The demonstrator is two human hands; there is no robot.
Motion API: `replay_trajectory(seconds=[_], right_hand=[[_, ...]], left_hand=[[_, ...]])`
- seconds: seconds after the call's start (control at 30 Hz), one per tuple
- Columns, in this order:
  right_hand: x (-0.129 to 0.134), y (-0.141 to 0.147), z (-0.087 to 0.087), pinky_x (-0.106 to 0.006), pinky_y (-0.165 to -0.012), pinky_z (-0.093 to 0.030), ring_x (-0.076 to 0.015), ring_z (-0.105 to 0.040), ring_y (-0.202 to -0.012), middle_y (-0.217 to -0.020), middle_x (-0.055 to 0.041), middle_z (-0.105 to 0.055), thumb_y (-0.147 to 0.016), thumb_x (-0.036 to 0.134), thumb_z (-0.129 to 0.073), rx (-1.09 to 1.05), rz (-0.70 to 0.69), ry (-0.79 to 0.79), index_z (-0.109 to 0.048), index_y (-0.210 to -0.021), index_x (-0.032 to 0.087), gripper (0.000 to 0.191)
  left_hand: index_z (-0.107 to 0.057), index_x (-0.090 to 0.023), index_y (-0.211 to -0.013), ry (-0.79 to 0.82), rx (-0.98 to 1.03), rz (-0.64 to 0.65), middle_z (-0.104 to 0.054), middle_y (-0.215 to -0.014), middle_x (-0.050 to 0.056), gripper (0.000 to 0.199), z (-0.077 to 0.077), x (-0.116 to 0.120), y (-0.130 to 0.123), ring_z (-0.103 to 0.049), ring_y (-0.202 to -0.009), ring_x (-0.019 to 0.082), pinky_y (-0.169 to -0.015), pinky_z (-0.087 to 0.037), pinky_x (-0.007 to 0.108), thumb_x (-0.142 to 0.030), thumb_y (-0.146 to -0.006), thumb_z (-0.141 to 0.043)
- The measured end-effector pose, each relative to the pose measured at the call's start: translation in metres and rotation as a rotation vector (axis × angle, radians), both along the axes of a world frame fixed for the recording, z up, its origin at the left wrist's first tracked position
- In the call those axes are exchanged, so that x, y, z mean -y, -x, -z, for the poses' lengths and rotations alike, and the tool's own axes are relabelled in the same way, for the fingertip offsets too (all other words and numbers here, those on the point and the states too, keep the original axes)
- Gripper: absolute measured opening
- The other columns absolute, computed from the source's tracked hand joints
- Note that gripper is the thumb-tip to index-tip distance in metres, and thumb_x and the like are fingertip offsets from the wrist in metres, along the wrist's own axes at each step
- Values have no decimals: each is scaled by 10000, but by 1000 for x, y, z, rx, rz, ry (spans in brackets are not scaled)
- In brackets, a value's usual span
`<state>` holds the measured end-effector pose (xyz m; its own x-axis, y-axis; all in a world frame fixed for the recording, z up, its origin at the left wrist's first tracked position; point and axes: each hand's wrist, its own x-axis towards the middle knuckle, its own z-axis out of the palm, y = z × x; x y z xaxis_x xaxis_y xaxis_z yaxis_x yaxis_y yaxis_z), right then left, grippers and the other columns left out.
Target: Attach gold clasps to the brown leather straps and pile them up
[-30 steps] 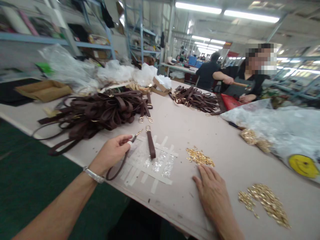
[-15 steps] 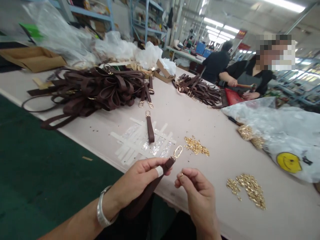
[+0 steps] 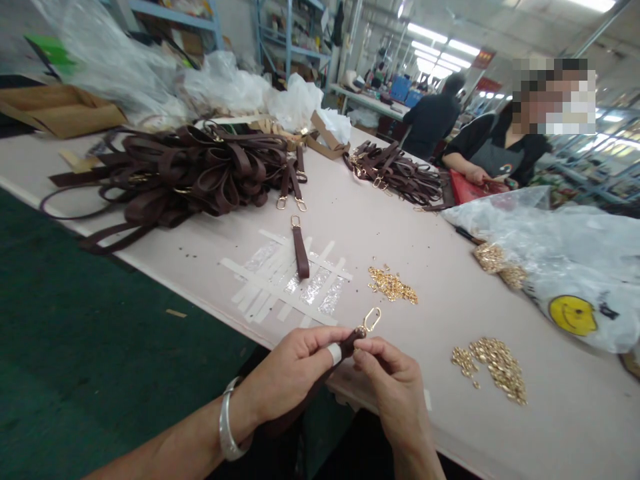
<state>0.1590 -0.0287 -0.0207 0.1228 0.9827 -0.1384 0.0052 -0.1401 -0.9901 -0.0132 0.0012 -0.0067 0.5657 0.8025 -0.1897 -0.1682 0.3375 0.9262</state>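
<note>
My left hand (image 3: 305,363) is closed around a dark brown leather strap (image 3: 349,345), just below its upper end. A gold oval snap hook (image 3: 372,319) sticks out from that end, pointing up and right. My right hand (image 3: 393,377) has thumb and forefinger pinched against the strap's end, on a small gold rivet piece that the fingers now mostly hide. Beyond my hands, a finished-looking short strap with a gold hook (image 3: 300,252) lies on the taped plastic patch (image 3: 280,283). Two piles of small gold rivet parts, one nearer (image 3: 500,370) and one farther (image 3: 393,285), lie to the right.
A large heap of brown straps (image 3: 200,173) covers the table's far left, with a smaller heap (image 3: 400,175) farther back. A plastic bag with a yellow smiley (image 3: 573,315) lies at right. Behind it a co-worker (image 3: 500,157) handles something red. The table edge (image 3: 200,301) runs along the left.
My right hand's pinched fingers have moved in to meet the strap's end. The left hand has shifted slightly right with the strap. The co-worker's hand has lowered.
</note>
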Motion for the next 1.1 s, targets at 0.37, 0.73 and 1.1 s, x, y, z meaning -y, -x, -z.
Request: replay_trajectory(seconds=[0.37,0.73,1.1], right_hand=[[8,9,3,-245,-666,-523,-133,-643,-663,-705,23,-671,-733,309,-785,-203,99,21,-587,-751,190,232],[31,-55,-13,-272,-774,-506,-153,-646,-802,-851,-13,-704,-874,327,-638,544,218,-135,-660,-912,200,135],[48,-187,24,-352,-780,-485,-237,-657,-847,-911,-85,-711,-910,274,-443,1426,266,-54,-638,-1024,190,242]], left_hand=[[-699,-286,-1231,-138,-281,27,-716,-1240,2,351,16,2,5,-636,-1175,231,-1117,-419,371,-254,-936,-512],[-736,-264,-1154,253,-13,-36,-758,-1007,29,345,12,14,-16,-652,-777,144,-690,-532,210,-282,-810,-750],[-758,-195,-966,321,-15,-91,-747,-893,7,224,9,8,-25,-604,-709,99,-646,-462,177,-193,-745,-792]])
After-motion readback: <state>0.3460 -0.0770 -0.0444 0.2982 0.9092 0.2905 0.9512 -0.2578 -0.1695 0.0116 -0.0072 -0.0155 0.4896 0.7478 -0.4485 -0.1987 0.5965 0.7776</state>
